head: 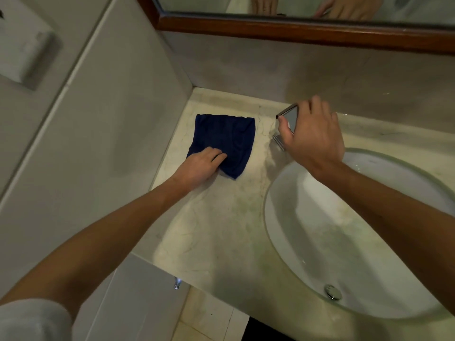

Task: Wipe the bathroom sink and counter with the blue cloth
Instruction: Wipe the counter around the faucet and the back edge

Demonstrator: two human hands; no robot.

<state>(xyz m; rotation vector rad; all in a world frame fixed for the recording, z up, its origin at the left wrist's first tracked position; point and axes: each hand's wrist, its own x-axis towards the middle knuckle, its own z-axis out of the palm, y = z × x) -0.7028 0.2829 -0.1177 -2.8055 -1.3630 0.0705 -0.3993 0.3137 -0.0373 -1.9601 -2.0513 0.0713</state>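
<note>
A dark blue cloth [225, 141] lies spread flat on the pale marble counter [221, 230], in the back left corner. My left hand [200, 166] rests on the cloth's near left corner, fingers curled into the fabric. My right hand [312, 136] grips a shiny metal square object [289, 116] at the back of the counter, thumb and fingers around it, lifted above a metal base [279, 142]. The white oval sink [344, 242] sits to the right, with its drain [333, 292] near the front.
A tiled wall borders the counter on the left. A wood-framed mirror [295, 28] hangs above the backsplash and reflects both hands. A small metal fitting [176, 284] shows under the counter's front edge, above the tiled floor.
</note>
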